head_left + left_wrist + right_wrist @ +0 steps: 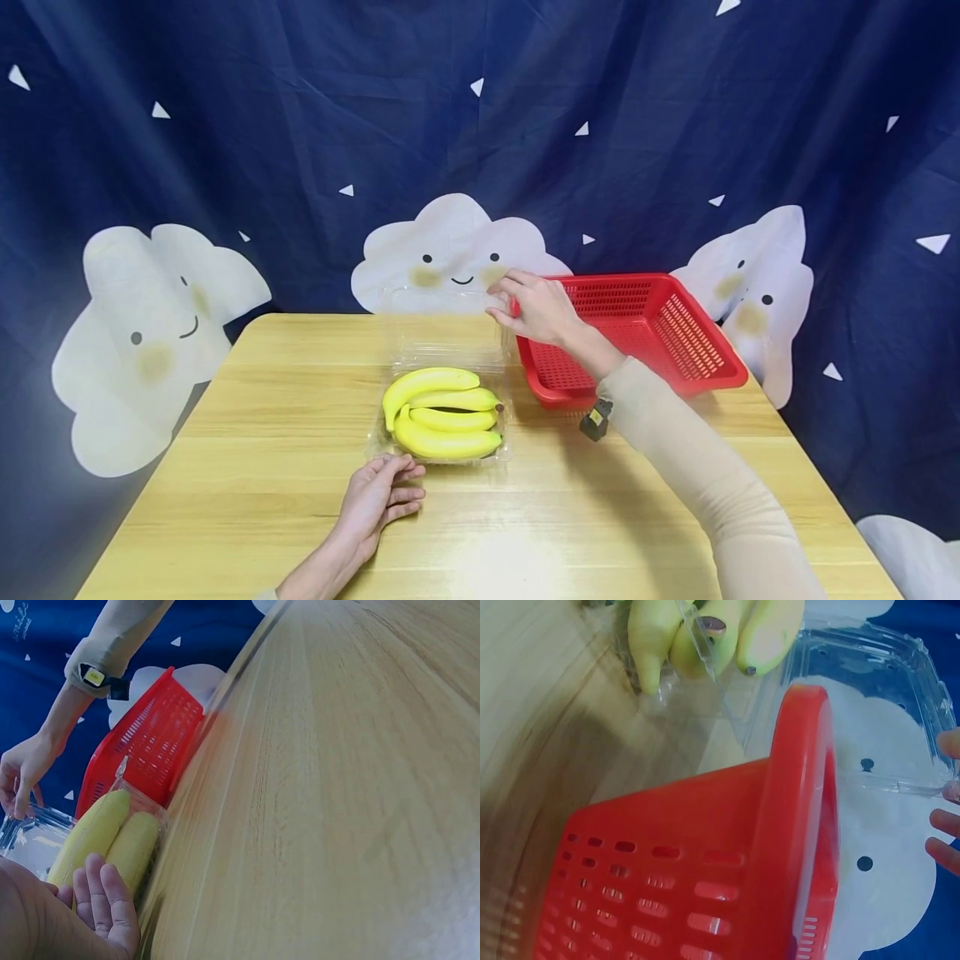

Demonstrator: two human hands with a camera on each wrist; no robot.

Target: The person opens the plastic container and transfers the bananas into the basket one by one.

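A clear plastic clamshell box [512,454] stands on the table with several yellow bananas [442,442] in its base. Its transparent lid [922,667] is raised at the back, hinged away from the fruit. My right hand [538,307] pinches the lid's edge between thumb and fingertips, above the red basket's left rim. At the box's front left corner is my left hand [378,498], its fingers loosely extended and touching or almost touching the base. The left wrist view shows those fingers [97,900] in front of the bananas, with nothing gripped.
A red perforated plastic basket [547,379] stands right of the box, tilted, close under my right forearm. The wooden table [270,450] ends at a dark blue curtain [300,125] with cloud prints.
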